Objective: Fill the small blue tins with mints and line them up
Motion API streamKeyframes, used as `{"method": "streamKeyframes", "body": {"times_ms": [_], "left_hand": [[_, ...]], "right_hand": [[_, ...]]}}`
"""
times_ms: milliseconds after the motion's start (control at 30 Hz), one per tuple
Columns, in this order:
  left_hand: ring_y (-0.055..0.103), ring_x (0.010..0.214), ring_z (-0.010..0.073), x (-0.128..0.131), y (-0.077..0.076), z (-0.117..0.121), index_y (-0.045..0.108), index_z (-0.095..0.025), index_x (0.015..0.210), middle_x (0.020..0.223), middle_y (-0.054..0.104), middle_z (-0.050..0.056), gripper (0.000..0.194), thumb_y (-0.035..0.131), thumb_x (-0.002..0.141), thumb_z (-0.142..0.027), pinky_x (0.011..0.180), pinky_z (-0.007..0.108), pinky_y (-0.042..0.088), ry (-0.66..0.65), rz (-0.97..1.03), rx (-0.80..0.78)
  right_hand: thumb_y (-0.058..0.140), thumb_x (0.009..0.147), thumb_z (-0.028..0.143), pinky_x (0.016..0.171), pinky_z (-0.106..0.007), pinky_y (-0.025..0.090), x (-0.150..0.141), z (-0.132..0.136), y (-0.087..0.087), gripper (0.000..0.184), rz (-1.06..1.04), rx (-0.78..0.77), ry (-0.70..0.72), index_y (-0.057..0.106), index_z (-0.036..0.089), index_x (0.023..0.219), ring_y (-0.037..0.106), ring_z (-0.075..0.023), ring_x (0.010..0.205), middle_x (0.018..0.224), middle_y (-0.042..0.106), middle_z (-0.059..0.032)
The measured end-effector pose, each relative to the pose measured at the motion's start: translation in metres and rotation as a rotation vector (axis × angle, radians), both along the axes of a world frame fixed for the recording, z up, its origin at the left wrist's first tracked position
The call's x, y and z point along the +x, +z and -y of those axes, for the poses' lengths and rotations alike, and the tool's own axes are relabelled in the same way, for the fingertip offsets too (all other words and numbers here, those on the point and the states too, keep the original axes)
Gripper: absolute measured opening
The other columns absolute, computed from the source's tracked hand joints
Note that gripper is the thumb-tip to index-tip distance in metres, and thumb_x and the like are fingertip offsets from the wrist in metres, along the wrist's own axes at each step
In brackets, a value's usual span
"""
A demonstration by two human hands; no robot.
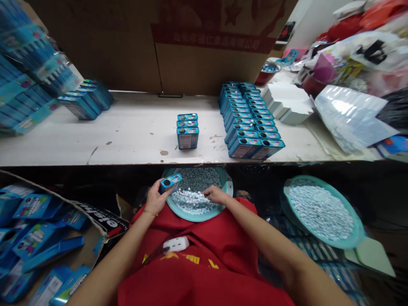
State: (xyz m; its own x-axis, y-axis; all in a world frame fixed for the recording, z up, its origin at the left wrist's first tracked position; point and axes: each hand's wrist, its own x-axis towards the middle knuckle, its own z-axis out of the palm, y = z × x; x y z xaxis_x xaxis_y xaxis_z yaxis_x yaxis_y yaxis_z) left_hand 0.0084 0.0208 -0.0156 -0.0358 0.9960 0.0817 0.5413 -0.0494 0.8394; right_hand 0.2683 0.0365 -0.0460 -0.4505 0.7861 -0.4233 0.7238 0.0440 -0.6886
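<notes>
My left hand [155, 199] grips a small blue box [171, 182] with a dark round spot on its top, tilted above the left rim of a turquoise basin [204, 219]. Small white pellets [199, 175] fill much of that basin, which rests on my lap. Over the pellets, my right hand [216, 195] is closed, fingertips pressed together beside a heaped row of pellets; whatever they grip is hidden. Straight ahead on the white table, a short row of similar blue boxes [187, 138] stands upright, with a few pellets on their tops.
A double row of blue boxes [245, 146] stands right of centre, beside white blocks [288, 104]. Another pellet-filled basin [357, 242] sits lower right. Loose blue boxes [35, 238] fill a carton lower left. A large cardboard box [204, 63] walls off the back.
</notes>
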Motion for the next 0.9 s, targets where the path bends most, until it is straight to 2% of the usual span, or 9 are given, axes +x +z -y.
{"method": "streamKeyframes", "body": {"times_ms": [167, 233, 367, 467, 633, 733, 833, 900], "left_hand": [[0.054, 0.086, 0.0192, 0.005, -0.006, -0.003, 0.051, -0.016, 0.101, 0.095, 0.059, 0.007, 0.041, 0.057, 0.065, -0.034, 0.079, 0.03, 0.04, -0.026, -0.045, 0.008], [0.054, 0.087, 0.0197, 0.01, -0.007, -0.005, 0.051, -0.016, 0.101, 0.095, 0.058, 0.007, 0.039, 0.057, 0.065, -0.031, 0.08, 0.031, 0.04, -0.053, -0.084, 0.023], [0.052, 0.091, 0.0201, 0.018, -0.006, -0.007, 0.05, -0.016, 0.102, 0.097, 0.055, 0.007, 0.036, 0.054, 0.066, -0.023, 0.082, 0.031, 0.039, -0.124, -0.147, 0.077], [0.05, 0.094, 0.0204, 0.021, -0.005, -0.006, 0.049, -0.015, 0.103, 0.099, 0.054, 0.008, 0.036, 0.051, 0.068, -0.02, 0.084, 0.033, 0.039, -0.173, -0.183, 0.092], [0.049, 0.097, 0.0201, 0.027, -0.001, -0.003, 0.048, -0.016, 0.103, 0.101, 0.053, 0.007, 0.034, 0.049, 0.069, -0.018, 0.086, 0.034, 0.038, -0.25, -0.199, 0.124], [0.049, 0.096, 0.0196, 0.026, -0.001, -0.003, 0.048, -0.016, 0.103, 0.099, 0.054, 0.007, 0.034, 0.05, 0.069, -0.019, 0.085, 0.033, 0.038, -0.24, -0.188, 0.121], [0.051, 0.092, 0.0191, 0.019, -0.002, -0.004, 0.05, -0.016, 0.1, 0.097, 0.055, 0.007, 0.033, 0.053, 0.068, -0.021, 0.083, 0.032, 0.04, -0.186, -0.169, 0.118], [0.053, 0.089, 0.0188, 0.012, -0.003, -0.004, 0.051, -0.017, 0.099, 0.095, 0.056, 0.006, 0.034, 0.056, 0.066, -0.024, 0.081, 0.031, 0.041, -0.137, -0.151, 0.117]], "right_hand": [[0.043, 0.063, 0.013, 0.044, -0.016, 0.03, 0.014, -0.013, 0.058, 0.037, -0.138, -0.11, -0.023, 0.065, 0.014, 0.093, 0.039, -0.0061, 0.045, 0.055, 0.055, 0.0036], [0.043, 0.063, 0.014, 0.043, -0.017, 0.029, 0.012, -0.022, 0.083, 0.038, -0.151, -0.087, -0.016, 0.065, 0.014, 0.094, 0.038, -0.0057, 0.044, 0.053, 0.054, 0.0038], [0.043, 0.064, 0.013, 0.049, -0.017, 0.032, -0.007, -0.038, 0.123, 0.033, 0.036, 0.091, 0.147, 0.068, 0.016, 0.085, 0.046, -0.0078, 0.051, 0.057, 0.059, 0.0018], [0.044, 0.062, 0.009, 0.059, -0.018, 0.036, -0.026, -0.047, 0.144, 0.035, 0.237, 0.21, 0.245, 0.069, 0.019, 0.086, 0.055, -0.0119, 0.068, 0.073, 0.066, -0.0018], [0.044, 0.066, 0.016, 0.067, -0.023, 0.039, -0.056, -0.044, 0.167, 0.034, 0.504, 0.299, 0.359, 0.065, 0.016, 0.093, 0.057, -0.0185, 0.083, 0.09, 0.065, -0.0105], [0.044, 0.068, 0.018, 0.067, -0.026, 0.04, -0.055, -0.035, 0.175, 0.034, 0.573, 0.333, 0.359, 0.063, 0.016, 0.096, 0.057, -0.02, 0.083, 0.094, 0.063, -0.0121], [0.042, 0.07, 0.018, 0.069, -0.026, 0.039, -0.028, -0.027, 0.164, 0.031, 0.521, 0.365, 0.327, 0.064, 0.022, 0.092, 0.056, -0.0195, 0.086, 0.094, 0.064, -0.0077], [0.042, 0.072, 0.017, 0.07, -0.023, 0.039, -0.007, -0.025, 0.138, 0.031, 0.442, 0.336, 0.283, 0.063, 0.026, 0.093, 0.056, -0.0172, 0.087, 0.092, 0.065, -0.0032]]}}
